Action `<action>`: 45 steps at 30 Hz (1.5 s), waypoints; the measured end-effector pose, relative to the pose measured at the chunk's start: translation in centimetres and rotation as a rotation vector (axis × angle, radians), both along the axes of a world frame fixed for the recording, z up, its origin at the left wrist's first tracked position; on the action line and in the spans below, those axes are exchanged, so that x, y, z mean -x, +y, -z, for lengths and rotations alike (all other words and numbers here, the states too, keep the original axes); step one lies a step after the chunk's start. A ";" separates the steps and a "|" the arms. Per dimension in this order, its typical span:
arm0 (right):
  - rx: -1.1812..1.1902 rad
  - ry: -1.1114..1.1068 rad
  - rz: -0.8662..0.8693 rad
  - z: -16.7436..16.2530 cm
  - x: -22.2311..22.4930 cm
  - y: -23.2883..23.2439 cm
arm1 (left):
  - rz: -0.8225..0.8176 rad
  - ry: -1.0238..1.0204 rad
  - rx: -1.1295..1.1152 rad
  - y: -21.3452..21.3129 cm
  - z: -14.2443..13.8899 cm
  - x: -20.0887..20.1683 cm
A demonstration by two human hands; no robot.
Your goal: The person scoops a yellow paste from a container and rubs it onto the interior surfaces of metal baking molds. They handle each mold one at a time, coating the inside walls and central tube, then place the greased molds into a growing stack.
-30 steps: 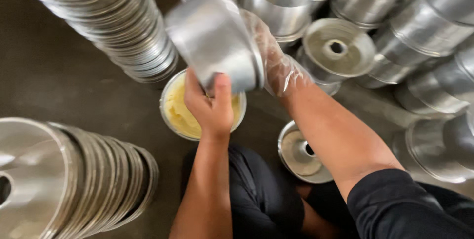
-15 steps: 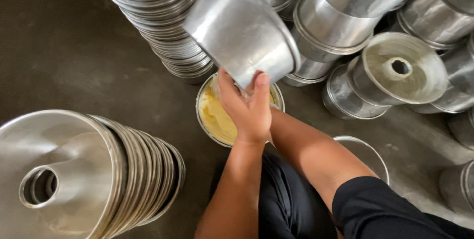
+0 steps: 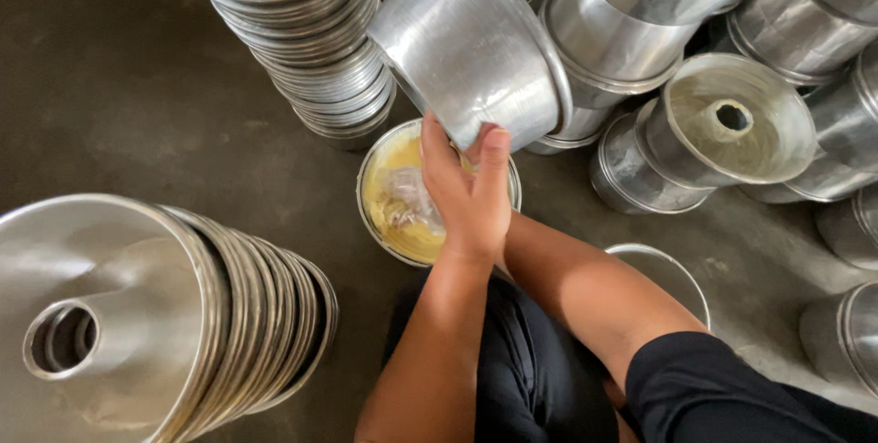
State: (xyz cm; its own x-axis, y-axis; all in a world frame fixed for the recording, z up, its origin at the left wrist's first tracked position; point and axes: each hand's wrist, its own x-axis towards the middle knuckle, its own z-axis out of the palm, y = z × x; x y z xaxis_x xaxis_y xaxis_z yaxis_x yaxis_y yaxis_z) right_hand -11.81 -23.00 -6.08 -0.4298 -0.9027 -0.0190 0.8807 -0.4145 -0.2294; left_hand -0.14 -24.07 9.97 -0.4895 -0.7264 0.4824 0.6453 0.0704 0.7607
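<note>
My left hand (image 3: 468, 194) grips the rim of a round aluminium baking tin (image 3: 466, 50), which is held tilted above the floor with its opening turned away to the right. Just below it stands a small round tub (image 3: 369, 214) of yellow grease (image 3: 391, 161). My right hand (image 3: 409, 201), in a thin clear plastic glove, reaches under my left wrist into the grease. Its fingers are mostly hidden by my left hand.
A stack of nested tube tins (image 3: 183, 315) lies on its side at the lower left. Another tall stack (image 3: 302, 32) leans at the top. Several more tins, one with a centre tube (image 3: 732, 123), crowd the right side. One more tin (image 3: 675, 271) sits by my right arm on the dark floor (image 3: 137, 123).
My gloved right hand has come out of the tin and gone down into the grease tub. The tin stays in my left hand, and the view has shifted.
</note>
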 end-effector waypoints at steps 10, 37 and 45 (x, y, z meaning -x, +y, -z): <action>-0.381 -0.031 0.031 -5.6 0.3 9.7 | 0.169 0.240 -0.235 -0.5 4.4 1.7; -1.004 1.106 0.420 -19.6 -12.9 33.6 | 1.092 -0.026 -0.633 15.0 5.1 -0.7; -0.823 0.717 0.550 -19.9 -15.0 32.8 | 0.876 -0.067 -0.155 17.6 6.4 -1.0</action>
